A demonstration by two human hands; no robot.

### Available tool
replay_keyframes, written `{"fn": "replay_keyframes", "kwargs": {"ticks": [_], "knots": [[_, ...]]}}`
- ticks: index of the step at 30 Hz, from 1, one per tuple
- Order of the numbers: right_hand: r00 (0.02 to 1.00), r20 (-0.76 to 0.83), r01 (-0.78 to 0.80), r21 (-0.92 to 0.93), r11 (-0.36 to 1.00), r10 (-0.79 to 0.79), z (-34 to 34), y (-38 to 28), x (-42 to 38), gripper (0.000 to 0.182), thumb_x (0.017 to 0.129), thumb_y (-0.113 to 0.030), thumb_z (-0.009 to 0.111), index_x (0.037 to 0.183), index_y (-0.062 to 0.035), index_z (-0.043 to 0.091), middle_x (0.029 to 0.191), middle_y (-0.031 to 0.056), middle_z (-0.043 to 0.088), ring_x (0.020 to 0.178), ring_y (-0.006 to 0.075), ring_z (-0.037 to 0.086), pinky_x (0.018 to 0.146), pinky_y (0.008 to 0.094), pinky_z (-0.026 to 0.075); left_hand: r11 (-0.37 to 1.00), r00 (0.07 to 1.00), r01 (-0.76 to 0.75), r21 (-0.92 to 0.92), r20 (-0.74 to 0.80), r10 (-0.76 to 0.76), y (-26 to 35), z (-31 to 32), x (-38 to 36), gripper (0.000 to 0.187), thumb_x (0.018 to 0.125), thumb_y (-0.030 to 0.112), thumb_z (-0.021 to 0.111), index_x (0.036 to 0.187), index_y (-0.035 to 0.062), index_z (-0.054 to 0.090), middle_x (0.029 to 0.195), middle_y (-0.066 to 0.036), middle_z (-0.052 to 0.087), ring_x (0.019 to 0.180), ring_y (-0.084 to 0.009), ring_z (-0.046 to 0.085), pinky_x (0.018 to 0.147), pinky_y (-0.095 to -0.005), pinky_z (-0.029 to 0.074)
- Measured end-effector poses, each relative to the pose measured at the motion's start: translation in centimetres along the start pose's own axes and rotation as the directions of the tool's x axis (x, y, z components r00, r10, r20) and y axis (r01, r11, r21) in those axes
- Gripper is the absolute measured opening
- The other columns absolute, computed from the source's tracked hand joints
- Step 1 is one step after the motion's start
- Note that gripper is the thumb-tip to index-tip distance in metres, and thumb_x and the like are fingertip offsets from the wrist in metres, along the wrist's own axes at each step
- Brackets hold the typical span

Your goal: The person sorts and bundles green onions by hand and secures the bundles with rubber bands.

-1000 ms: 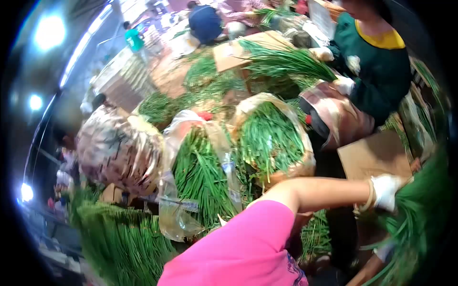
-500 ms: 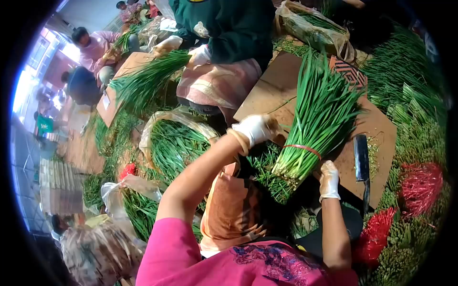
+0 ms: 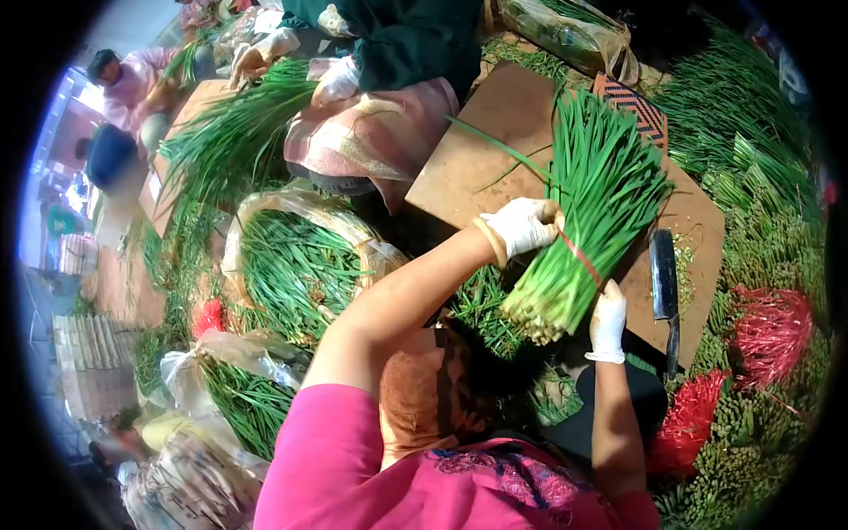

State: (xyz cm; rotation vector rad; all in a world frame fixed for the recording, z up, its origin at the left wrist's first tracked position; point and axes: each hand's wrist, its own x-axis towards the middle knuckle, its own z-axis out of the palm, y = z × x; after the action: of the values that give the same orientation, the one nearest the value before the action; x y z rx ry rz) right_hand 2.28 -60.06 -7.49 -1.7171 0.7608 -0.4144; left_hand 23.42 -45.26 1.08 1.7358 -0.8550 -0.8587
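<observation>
A thick bundle of long green stalks [image 3: 605,181] lies on a brown board [image 3: 495,124], its pale cut ends toward me. A red band [image 3: 581,258] runs around it near those ends. My left hand [image 3: 527,227], in a white glove, is closed at the band's left end. At the band's right end is my right hand [image 3: 609,320], also gloved, with fingers pressed together against the bundle. What its fingertips hold is too small to make out. A cleaver [image 3: 664,276] rests on the board to the right.
Bags of greens [image 3: 300,265] stand at the left. Red strands [image 3: 693,424] lie on piled stalks [image 3: 751,450] at the right. Across from me, a co-worker in a dark green top [image 3: 402,44] holds loose greens [image 3: 238,132]. More people sit at the far left.
My left hand has moved right onto the bundle at the band. The band now sits more slanted, and my right hand has come up against its right end. The view has shifted slightly.
</observation>
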Motion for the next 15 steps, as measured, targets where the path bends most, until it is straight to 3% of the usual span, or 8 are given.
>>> {"fn": "replay_keyframes", "kwargs": {"ticks": [1, 4, 6, 8, 9, 11, 12, 15], "knots": [[1.000, 0.012, 0.025, -0.068, 0.997, -0.024, 0.0, -1.4, -0.2, 0.025, 0.090, -0.008, 0.045, 0.067, -0.0082, 0.037, 0.067, -0.0047, 0.031, 0.062, 0.0060, 0.028, 0.052, 0.0235, 0.028, 0.958, 0.996, -0.084, -0.273, 0.010, 0.090, -4.6, 1.0, 2.2, 0.009, 0.085, 0.014, 0.062, 0.089, 0.0070, 0.059, 0.075, 0.002, 0.058, 0.070, -0.0089, 0.052, 0.065, -0.0262, 0.046], [1.000, 0.000, 0.025, -0.096, 0.995, -0.025, -0.1, -2.4, -0.2, 0.025, 0.089, -0.005, 0.047, 0.066, -0.0086, 0.035, 0.067, -0.0053, 0.029, 0.061, 0.0058, 0.027, 0.051, 0.0233, 0.027, 0.977, 0.990, -0.139, -0.161, -0.061, 0.131, -5.4, 0.8, 1.7, 0.009, 0.084, 0.013, 0.061, 0.089, 0.0062, 0.058, 0.078, 0.000, 0.059, 0.076, -0.0083, 0.053, 0.070, -0.0251, 0.045], [0.999, -0.001, 0.053, -0.089, 0.995, -0.053, 0.3, -2.3, -0.2, 0.025, 0.088, -0.003, 0.047, 0.066, -0.0084, 0.036, 0.067, -0.0056, 0.030, 0.061, 0.0056, 0.028, 0.051, 0.0231, 0.027, 0.956, 0.982, -0.133, 0.262, -0.092, 0.162, -1.8, -1.7, -1.6, 0.021, 0.081, 0.022, 0.065, 0.090, 0.0043, 0.059, 0.080, -0.009, 0.063, 0.077, -0.0143, 0.059, 0.071, -0.0287, 0.047], [0.992, 0.014, 0.126, -0.119, 0.985, -0.125, 0.6, -2.8, -0.9, 0.024, 0.087, -0.002, 0.048, 0.066, -0.0077, 0.038, 0.068, -0.0060, 0.032, 0.062, 0.0052, 0.029, 0.052, 0.0228, 0.029, 0.948, 0.994, 0.102, 0.302, -0.062, -0.087, -0.5, -3.7, -3.1, 0.027, 0.079, 0.027, 0.066, 0.090, 0.0030, 0.060, 0.080, -0.013, 0.063, 0.078, -0.0183, 0.061, 0.070, -0.0321, 0.047], [0.998, 0.007, -0.062, 0.107, 0.992, 0.061, -0.1, -1.2, -0.5, 0.017, 0.083, 0.002, 0.051, 0.069, -0.0039, 0.044, 0.069, -0.0022, 0.040, 0.062, 0.0070, 0.036, 0.055, 0.0232, 0.034, 0.956, 0.981, 0.079, 0.284, -0.191, -0.025, 0.1, -4.3, -4.2, 0.028, 0.079, 0.028, 0.066, 0.090, 0.0028, 0.060, 0.080, -0.013, 0.062, 0.077, -0.0184, 0.061, 0.069, -0.0330, 0.048], [0.981, 0.008, 0.192, -0.129, 0.973, -0.193, 0.6, -5.5, -1.0, 0.012, 0.079, 0.004, 0.054, 0.071, -0.0020, 0.047, 0.070, 0.0013, 0.045, 0.062, 0.0101, 0.042, 0.058, 0.0236, 0.037, 0.947, 0.896, -0.069, 0.313, -0.398, 0.197, 3.1, -4.5, -7.1, 0.031, 0.079, 0.030, 0.066, 0.089, 0.0019, 0.061, 0.076, -0.013, 0.062, 0.074, -0.0232, 0.061, 0.068, -0.0341, 0.048], [0.950, 0.033, 0.310, -0.244, 0.919, -0.312, 1.3, -7.7, -1.2, 0.010, 0.077, 0.006, 0.055, 0.073, -0.0011, 0.049, 0.070, 0.0031, 0.047, 0.063, 0.0116, 0.044, 0.059, 0.0238, 0.038, 0.986, 0.924, -0.098, 0.135, -0.355, 0.140, 5.5, -3.9, -8.8, 0.032, 0.077, 0.031, 0.068, 0.089, 0.0032, 0.060, 0.081, -0.012, 0.062, 0.080, -0.0275, 0.061, 0.072, -0.0359, 0.047], [0.873, 0.029, 0.487, -0.094, 0.868, -0.486, 3.5, -10.6, -0.8, 0.009, 0.075, 0.008, 0.056, 0.075, 0.0003, 0.054, 0.075, 0.0073, 0.055, 0.065, 0.0168, 0.053, 0.062, 0.0251, 0.044, 0.648, 0.816, -0.454, 0.611, -0.008, 0.579, 8.5, -1.5, -10.4, 0.029, 0.071, 0.030, 0.071, 0.089, 0.0103, 0.061, 0.100, -0.008, 0.059, 0.101, -0.0294, 0.055, 0.084, -0.0409, 0.043]]}}
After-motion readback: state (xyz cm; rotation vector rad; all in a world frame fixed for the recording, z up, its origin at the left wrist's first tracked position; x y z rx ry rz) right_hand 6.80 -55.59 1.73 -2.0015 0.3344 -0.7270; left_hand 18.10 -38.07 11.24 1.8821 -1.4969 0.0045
